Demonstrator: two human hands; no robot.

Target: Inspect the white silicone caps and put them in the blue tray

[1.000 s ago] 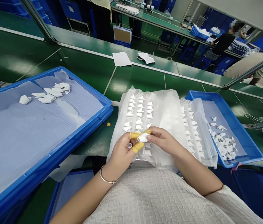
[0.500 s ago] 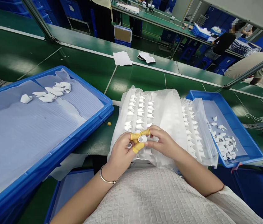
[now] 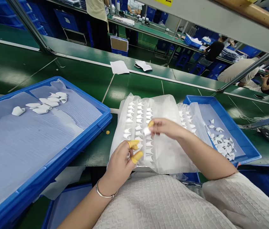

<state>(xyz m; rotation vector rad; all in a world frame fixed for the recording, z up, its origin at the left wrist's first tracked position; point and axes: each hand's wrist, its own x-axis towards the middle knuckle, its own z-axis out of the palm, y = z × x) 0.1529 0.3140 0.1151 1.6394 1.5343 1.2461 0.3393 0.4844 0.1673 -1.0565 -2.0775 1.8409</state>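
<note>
My right hand [image 3: 162,127], a yellow finger cot on one fingertip, pinches a small white tubular piece [image 3: 146,131] that is blurred by motion. Below and to its left is my left hand [image 3: 120,162], with yellow cots on thumb and forefinger, which are spread apart. Its other fingers curl round a second white piece [image 3: 128,155], of which only a little shows. Both hands are over a white sheet [image 3: 166,108] where rows of similar white pieces [image 3: 129,115] with slanted, pointed ends lie.
At left a large blue tray [image 3: 86,90] bears several white pieces [image 3: 45,103]. Another blue tray [image 3: 239,130] at right holds a pile of them [image 3: 224,146]. Papers [image 3: 119,67] and a phone [image 3: 137,66] lie beyond on the green bench [image 3: 134,84]. Co-workers are farther back.
My hands have parted. The right one has moved up and away with the white piece, while the left thumb and forefinger have opened. The view has shifted slightly.
</note>
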